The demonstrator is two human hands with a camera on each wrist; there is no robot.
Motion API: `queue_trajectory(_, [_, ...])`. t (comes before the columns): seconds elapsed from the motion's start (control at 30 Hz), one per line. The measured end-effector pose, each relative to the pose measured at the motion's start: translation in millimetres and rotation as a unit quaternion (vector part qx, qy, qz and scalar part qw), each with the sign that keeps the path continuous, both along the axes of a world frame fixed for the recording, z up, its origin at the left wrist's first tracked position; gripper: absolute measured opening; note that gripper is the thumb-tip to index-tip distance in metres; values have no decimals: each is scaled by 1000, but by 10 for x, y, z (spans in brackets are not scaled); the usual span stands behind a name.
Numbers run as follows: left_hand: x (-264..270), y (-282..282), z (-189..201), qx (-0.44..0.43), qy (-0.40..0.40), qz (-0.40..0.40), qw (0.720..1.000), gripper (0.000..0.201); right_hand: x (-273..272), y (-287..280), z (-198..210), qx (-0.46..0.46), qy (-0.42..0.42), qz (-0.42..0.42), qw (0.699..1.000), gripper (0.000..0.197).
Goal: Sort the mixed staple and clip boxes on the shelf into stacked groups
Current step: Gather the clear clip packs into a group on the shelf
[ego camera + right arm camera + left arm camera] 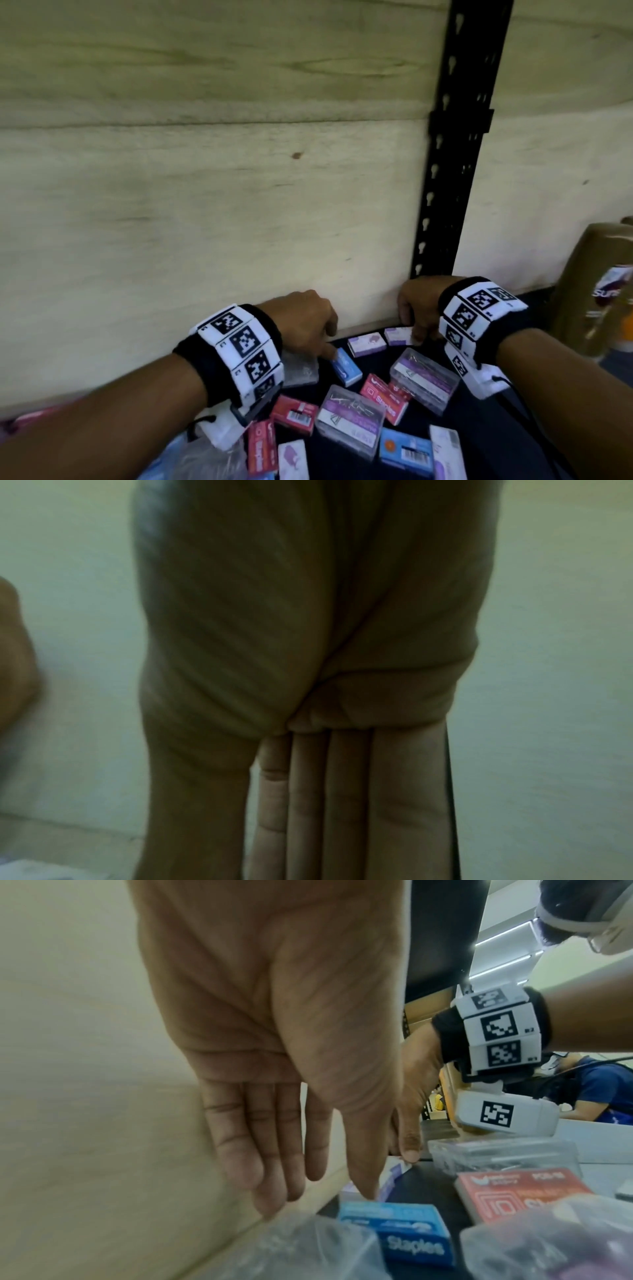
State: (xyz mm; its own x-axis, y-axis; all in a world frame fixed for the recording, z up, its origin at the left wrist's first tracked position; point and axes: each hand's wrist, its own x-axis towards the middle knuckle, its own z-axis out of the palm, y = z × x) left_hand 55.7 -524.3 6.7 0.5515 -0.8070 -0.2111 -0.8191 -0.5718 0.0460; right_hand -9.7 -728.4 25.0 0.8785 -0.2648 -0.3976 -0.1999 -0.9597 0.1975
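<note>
Small boxes lie mixed on the dark shelf (479, 442). My left hand (329, 346) reaches down with straight fingers, and its thumb (365, 1191) touches the far end of a blue Staples box (346, 367) (397, 1231). My right hand (416, 329) (260, 859) is at the back edge, fingers straight and close together, touching a white-and-purple box (397, 335) (394, 1173). A second white-and-purple box (367, 343) lies just left of it. Neither hand has lifted a box. The right wrist view is dark and hides its box.
Two clear clip boxes (349, 421) (424, 380), red staple boxes (383, 397) (294, 414) and a blue barcode box (406, 452) crowd the front. A wooden back panel (205, 205) and black slotted upright (445, 171) stand behind. A brown bottle (596, 291) stands at right.
</note>
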Motion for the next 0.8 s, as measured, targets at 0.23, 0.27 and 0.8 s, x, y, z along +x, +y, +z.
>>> queue_trajectory(0.23, [7,551,71,44,34,23,998,54,-110,31,-49,-6,-43,-19,999,27])
queue_trajectory(0.27, [-6,578,69,44,37,27,998,58,-133,39,-37,-9,-40,-23,999,29])
queue_trajectory(0.8, [-219,741,165,52,117,37,991,44,-540,450,176,93,53,-13,994,52])
